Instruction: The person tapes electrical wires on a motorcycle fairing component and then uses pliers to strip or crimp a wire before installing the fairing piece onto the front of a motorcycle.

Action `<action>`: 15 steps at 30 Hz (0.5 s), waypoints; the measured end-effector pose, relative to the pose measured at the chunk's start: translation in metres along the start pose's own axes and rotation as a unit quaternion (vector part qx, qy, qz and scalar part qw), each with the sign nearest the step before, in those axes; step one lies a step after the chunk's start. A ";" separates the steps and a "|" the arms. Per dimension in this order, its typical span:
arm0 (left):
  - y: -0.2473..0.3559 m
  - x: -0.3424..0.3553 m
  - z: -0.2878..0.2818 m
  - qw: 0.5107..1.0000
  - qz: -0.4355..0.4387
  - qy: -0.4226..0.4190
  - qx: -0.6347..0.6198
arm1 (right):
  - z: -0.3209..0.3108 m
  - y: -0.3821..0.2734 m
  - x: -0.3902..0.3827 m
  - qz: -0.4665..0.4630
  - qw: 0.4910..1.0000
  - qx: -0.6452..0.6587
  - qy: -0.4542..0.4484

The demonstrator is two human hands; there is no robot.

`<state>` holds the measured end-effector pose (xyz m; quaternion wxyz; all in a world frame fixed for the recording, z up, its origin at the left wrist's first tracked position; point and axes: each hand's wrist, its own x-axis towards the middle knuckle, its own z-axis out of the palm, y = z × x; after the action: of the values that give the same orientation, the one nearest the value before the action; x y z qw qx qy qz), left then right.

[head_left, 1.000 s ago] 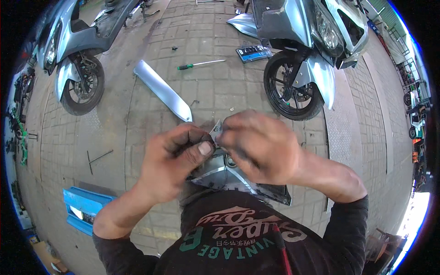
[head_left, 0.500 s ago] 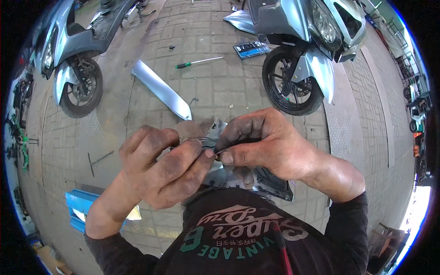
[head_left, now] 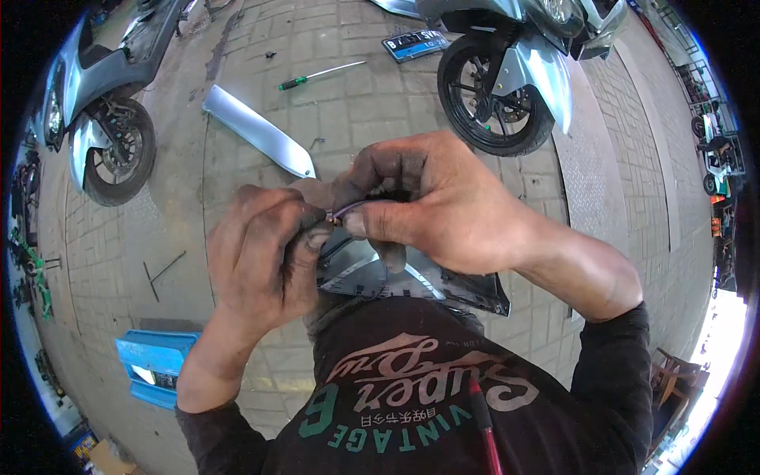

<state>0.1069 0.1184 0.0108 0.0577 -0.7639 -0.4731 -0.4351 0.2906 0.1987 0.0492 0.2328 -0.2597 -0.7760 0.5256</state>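
1. The purple wire is held before the chest, bridging the small gap between the fingertips of both hands. Its visible stretch runs crosswise in a shallow bow, from the left fingertips up and rightward along the right thumb; its far end is hidden behind the fingers.
2. The left hand has thumb and finger pinched together on the wire's left end, its tips pointing right.
3. The right hand pinches the wire between thumb and curled fingers, its tips pointing left, almost meeting the other hand's.
4. Below the hands, a dark panel lies against the shirt; its right corner juts past the right wrist, its left part mostly covered.
5. To the left, a blue box sits beside the left forearm, with a T-shaped tool beyond it. Paving fills the room between tool and hand.
6. Ahead, a silver panel slants with its pointed end toward the hands.
7. Farther off are a green-handled screwdriver, a number plate and two scooters, with paving between the scooters.
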 end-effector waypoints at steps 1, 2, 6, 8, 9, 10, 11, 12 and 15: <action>0.003 -0.001 0.003 1.000 0.000 0.000 0.000 | 0.000 0.002 -0.001 0.086 0.994 0.065 -0.032; 0.011 -0.002 0.007 0.981 -0.154 -0.017 -0.118 | 0.001 0.003 -0.002 0.177 0.975 0.123 -0.052; 0.019 -0.020 0.022 0.626 -0.494 0.009 -0.603 | 0.007 0.043 -0.012 -0.335 0.903 -0.262 0.064; 0.023 -0.023 0.024 0.647 -0.518 -0.003 -0.560 | 0.018 0.047 -0.022 -0.193 0.952 -0.213 0.105; 0.024 -0.024 0.025 0.781 -0.452 -0.022 -0.431 | 0.021 0.047 -0.024 -0.196 0.951 -0.214 0.104; 0.023 -0.025 0.026 0.884 -0.370 -0.040 -0.284 | 0.022 0.047 -0.025 -0.108 0.978 -0.140 0.110; 0.021 -0.027 0.030 0.917 -0.304 -0.001 -0.256 | 0.023 0.046 -0.027 -0.018 0.991 -0.065 0.115; 0.018 -0.027 0.031 0.918 -0.303 -0.001 -0.255 | 0.024 0.044 -0.028 -0.019 0.991 -0.065 0.115; 0.014 -0.024 0.032 0.973 -0.192 0.021 -0.128 | 0.026 0.037 -0.032 -0.042 0.985 -0.084 0.147</action>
<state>0.1333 0.1103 -0.0213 -0.1154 -0.6505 -0.5504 -0.5105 0.3042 0.1712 0.0027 0.3437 -0.3197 -0.7849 0.4044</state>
